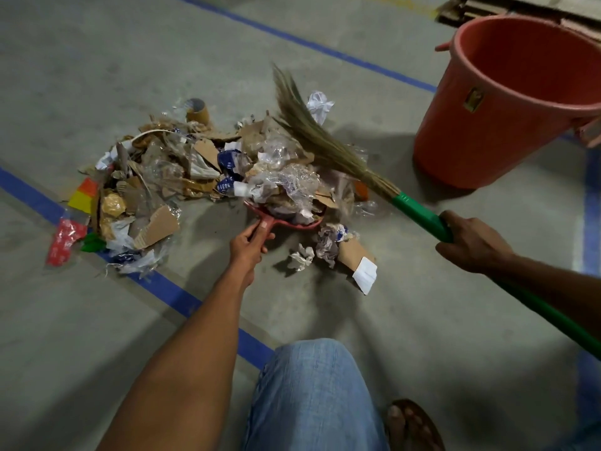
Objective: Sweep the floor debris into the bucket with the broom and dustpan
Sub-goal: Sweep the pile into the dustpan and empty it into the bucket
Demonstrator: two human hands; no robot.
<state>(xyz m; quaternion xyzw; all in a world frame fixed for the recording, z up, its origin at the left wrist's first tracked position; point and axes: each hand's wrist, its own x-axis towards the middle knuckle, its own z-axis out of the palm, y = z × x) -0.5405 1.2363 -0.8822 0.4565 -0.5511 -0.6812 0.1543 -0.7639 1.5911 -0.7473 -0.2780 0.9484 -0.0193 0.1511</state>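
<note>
A heap of debris (pixel 169 177) made of cardboard scraps, crumpled plastic and paper lies on the concrete floor. My left hand (pixel 248 247) grips the handle of a red dustpan (pixel 286 219), whose pan is heaped with plastic and paper. My right hand (pixel 471 244) grips the green handle of a grass broom (pixel 312 128). Its bristles lie across the right side of the heap. An orange bucket (pixel 487 131) stands at the upper right, open and looking bare inside.
Blue tape lines (pixel 169 292) cross the floor. Loose paper wads and a cardboard piece (pixel 354 255) lie just right of the dustpan. My knee in jeans (pixel 312 395) and a sandalled foot (pixel 413 424) are at the bottom. Cardboard sheets (pixel 481 8) lie beyond the bucket.
</note>
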